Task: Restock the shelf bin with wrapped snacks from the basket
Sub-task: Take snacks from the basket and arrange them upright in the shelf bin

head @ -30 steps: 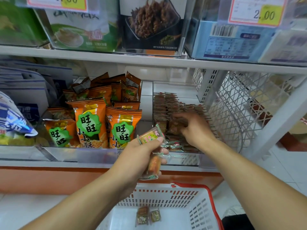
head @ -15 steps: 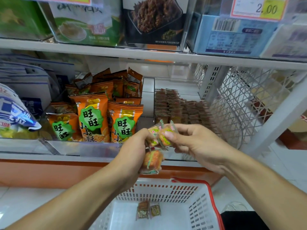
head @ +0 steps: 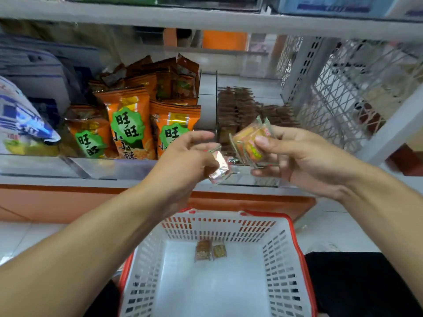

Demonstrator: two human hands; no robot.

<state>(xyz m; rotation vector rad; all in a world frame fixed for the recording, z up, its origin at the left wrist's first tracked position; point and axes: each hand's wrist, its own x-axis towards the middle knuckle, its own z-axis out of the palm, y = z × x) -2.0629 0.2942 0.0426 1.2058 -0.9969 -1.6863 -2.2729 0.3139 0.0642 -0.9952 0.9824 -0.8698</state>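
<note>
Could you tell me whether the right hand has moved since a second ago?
Yes. The right hand has come out of the clear shelf bin of brown wrapped snacks toward the person and now holds orange wrapped snacks before its front wall.

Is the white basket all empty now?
No, two small wrapped snacks lie side by side on the floor of the basket.
</note>
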